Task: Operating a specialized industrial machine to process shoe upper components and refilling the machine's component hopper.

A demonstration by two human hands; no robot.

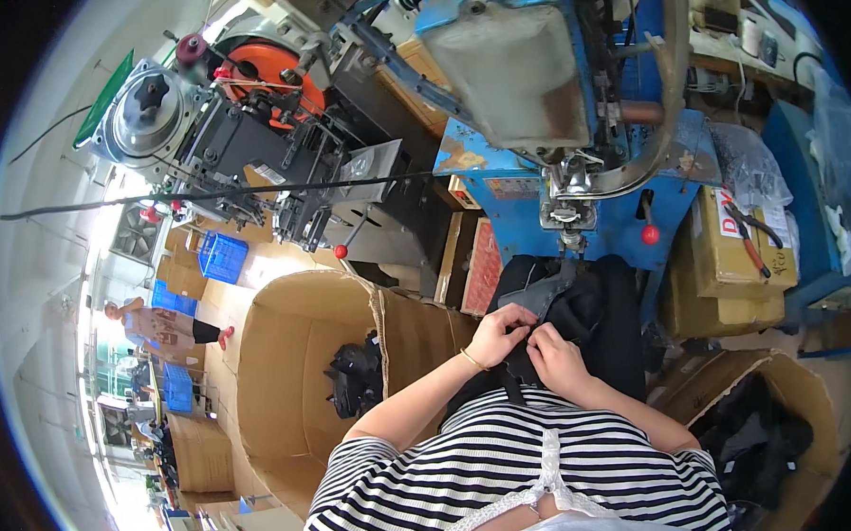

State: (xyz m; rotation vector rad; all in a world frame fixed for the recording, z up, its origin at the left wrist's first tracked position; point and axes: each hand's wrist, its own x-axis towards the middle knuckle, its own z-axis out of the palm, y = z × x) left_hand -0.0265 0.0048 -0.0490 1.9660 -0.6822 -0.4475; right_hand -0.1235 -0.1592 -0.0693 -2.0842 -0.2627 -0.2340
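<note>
Dark grey and black fabric (pixel 545 293) lies across my lap, below the head of a blue press machine (pixel 503 82). My left hand (pixel 500 336) pinches the near edge of this fabric, its fingers pressed together. Close beside it, my right hand (pixel 555 357) grips the same edge with thumb and fingers closed. A gap of a few centimetres at most parts the two hands. The far end of the fabric reaches up to the metal tool head (pixel 569 216) of the press. Whether a small part sits between my fingertips is hidden.
An open cardboard box (pixel 305 337) at my left holds black items (pixel 356 375); another box (pixel 782 383) at right holds more. Red-handled pliers (pixel 755 242) rest on a taped carton (pixel 730 281). A red-knobbed lever (pixel 649 234) juts from the press. Far left, a person (pixel 158 329) stands.
</note>
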